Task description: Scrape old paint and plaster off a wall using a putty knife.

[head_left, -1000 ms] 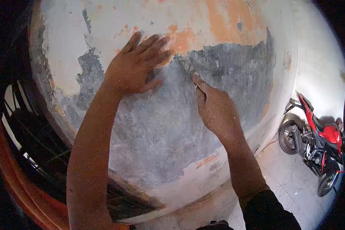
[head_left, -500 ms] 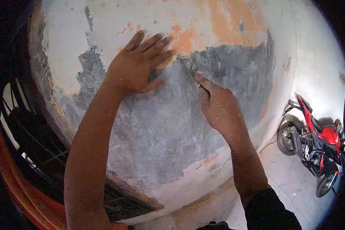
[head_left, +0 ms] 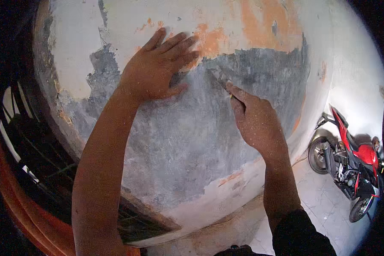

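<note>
Head view, as I read it from my remote station. The landmark throughout is the large grey scraped patch point(head_left: 209, 145) in the middle of the wall point(head_left: 362, 77), where paint is gone and bare render shows.

Left hand point(head_left: 158, 70): laid flat and open on the wall at the upper left edge of the grey patch, fingers spread and pointing up to the right, holding nothing. I judge that it rests there as a brace, steadying the body against the wall close to the working edge.

Right hand point(head_left: 254, 121): closed around a scraper point(head_left: 219, 76), with the index finger stretched along the tool toward the blade. The handle is hidden inside the fist. The blade tip lies at the upper border of the grey patch, just right of the left fingertips, where grey meets the orange layer of paint point(head_left: 209, 40). The extended finger, I judge, presses the blade against the surface and guides its angle.

Surroundings: white paint point(head_left: 72, 64) remains to the left of the patch and in a band below it. A red motorcycle point(head_left: 350, 162) stands on the tiled floor point(head_left: 315, 209), well to the right of and lower than the patch. Dark bars point(head_left: 34, 153) lie to its lower left.
</note>
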`<state>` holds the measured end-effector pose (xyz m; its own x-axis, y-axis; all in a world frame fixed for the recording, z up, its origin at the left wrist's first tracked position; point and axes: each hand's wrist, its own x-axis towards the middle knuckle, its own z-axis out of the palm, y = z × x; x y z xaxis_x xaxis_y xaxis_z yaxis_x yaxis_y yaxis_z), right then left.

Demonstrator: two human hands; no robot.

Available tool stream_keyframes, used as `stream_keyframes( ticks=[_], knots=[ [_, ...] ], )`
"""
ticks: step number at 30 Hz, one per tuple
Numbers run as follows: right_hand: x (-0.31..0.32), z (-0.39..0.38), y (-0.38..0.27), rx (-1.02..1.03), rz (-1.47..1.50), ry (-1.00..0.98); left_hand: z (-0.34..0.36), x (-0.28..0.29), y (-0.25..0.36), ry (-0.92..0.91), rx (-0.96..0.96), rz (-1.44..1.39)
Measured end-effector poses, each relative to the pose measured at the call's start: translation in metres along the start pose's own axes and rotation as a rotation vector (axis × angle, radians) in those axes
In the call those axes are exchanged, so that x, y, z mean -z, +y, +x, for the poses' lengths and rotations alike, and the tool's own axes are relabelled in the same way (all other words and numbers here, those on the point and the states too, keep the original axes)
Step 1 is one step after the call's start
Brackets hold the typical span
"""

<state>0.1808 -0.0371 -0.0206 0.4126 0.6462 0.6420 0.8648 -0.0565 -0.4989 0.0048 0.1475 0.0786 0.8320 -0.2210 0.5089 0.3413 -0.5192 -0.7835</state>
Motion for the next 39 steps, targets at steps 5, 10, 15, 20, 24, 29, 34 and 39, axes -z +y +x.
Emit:
stream_keyframes(
  ticks=[5,10,15,20,24,29,34,39],
  knots=[
    [0.010,0.014,-0.014,-0.122,-0.043,-0.106,0.002,-0.002,-0.001,0.012,-0.014,0.008],
    [0.001,-0.003,-0.001,-0.034,-0.011,-0.033,0.002,0.001,0.002,0.007,0.013,0.054],
    [0.002,0.005,0.003,0.034,-0.005,0.001,0.003,0.000,-0.001,0.031,0.001,0.040],
    [-0.002,0.000,0.004,0.009,-0.013,0.004,0.004,-0.002,0.000,-0.020,-0.004,0.008],
    [0.005,0.001,0.001,-0.003,0.040,-0.036,0.002,0.000,-0.002,-0.023,0.003,0.018],
    [-0.007,0.004,0.002,-0.028,0.022,0.008,0.000,0.001,-0.001,-0.026,0.008,0.031],
    [0.012,0.008,-0.012,-0.076,0.062,-0.047,0.000,0.002,0.001,0.001,0.012,0.068],
    [0.001,0.011,0.005,0.058,0.046,0.061,0.003,-0.001,0.002,-0.008,0.001,0.041]
  ],
)
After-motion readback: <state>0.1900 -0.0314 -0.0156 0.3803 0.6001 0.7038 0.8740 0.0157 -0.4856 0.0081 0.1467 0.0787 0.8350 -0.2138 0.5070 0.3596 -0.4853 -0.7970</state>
